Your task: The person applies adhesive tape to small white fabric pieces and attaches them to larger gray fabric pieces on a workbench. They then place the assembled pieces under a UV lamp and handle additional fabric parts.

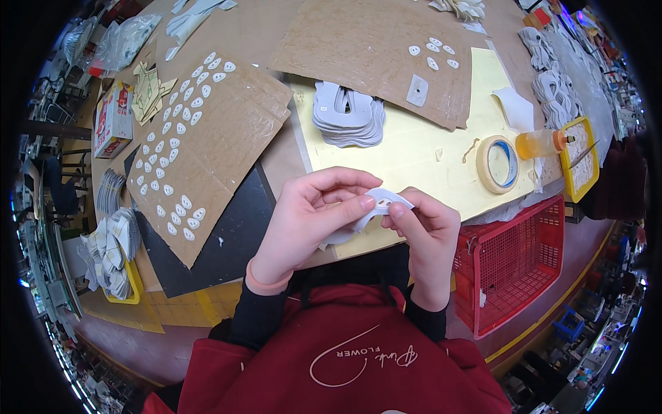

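Observation:
Between both hands, in front of my body, is a curved white shoe-upper piece (360, 222) with a small white oval patch (383, 202) on it; the patch has small dark holes. My left hand (307, 214) pinches the piece from the left, thumb near the patch. My right hand (427, 231) pinches its right end, thumb tip at the patch's lower edge. Just beyond the hands, a stack of similar white pieces (349, 131) lies partly beneath a brown cardboard sheet (358, 52). Many loose oval patches (181, 128) are spread on another brown cardboard sheet (238, 114) to the left.
To the right are a tape roll (485, 169), an orange bottle (541, 144) and a yellow tray (587, 162). A red crate (510, 265) sits below the table's right edge. At left stand a carton (114, 121) and a yellow bin (131, 283) with white pieces.

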`<state>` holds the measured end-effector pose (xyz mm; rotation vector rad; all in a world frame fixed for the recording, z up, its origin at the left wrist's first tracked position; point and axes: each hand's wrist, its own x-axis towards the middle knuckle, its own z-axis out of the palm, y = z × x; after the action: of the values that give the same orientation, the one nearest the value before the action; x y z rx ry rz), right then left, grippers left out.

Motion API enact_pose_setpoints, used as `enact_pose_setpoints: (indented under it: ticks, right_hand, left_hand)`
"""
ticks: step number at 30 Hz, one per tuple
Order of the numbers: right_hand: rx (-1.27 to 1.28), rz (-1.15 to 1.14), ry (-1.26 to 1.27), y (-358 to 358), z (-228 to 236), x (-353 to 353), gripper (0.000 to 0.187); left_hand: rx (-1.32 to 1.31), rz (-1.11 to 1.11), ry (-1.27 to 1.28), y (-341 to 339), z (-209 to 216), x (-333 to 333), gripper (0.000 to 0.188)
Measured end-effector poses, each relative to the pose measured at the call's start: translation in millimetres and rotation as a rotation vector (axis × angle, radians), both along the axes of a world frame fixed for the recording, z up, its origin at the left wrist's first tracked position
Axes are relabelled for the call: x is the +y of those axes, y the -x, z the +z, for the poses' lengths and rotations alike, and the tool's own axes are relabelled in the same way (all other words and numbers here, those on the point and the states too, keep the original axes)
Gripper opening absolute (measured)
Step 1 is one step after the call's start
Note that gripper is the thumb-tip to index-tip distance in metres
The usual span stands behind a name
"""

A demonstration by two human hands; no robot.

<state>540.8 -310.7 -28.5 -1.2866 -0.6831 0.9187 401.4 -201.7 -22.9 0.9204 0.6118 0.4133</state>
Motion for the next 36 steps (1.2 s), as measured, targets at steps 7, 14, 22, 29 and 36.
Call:
enact_pose_setpoints:
  ticks: [7,14,22,29,36]
  right_hand:
    - [0.025,-0.038,0.044,-0.6,-2.6,0.2,0.017]
    - [0.0,-0.043,0.11,-5.2,-7.1,-0.2,0.022]
    - [-0.015,-0.053,0.106,-4.3,-6.8,-1.0,0.022]
    - [-0.016,-0.045,0.106,-4.3,-8.1,-1.5,0.022]
    - [-0.117,0.0,0.206,-15.8,-18.1,-2.6,0.013]
  left_hand:
    - [0.029,-0.039,0.109,1.0,-1.8,0.9,0.021]
    - [0.021,-0.128,0.218,0.6,-4.9,-2.4,0.02]
    - [-0.023,-0.13,0.258,4.0,-10.5,-2.3,0.018]
    - [-0.041,-0.123,0.273,5.0,-14.5,-2.9,0.018]
    - [0.04,-0.018,0.066,-7.6,-29.6,-8.0,0.018]
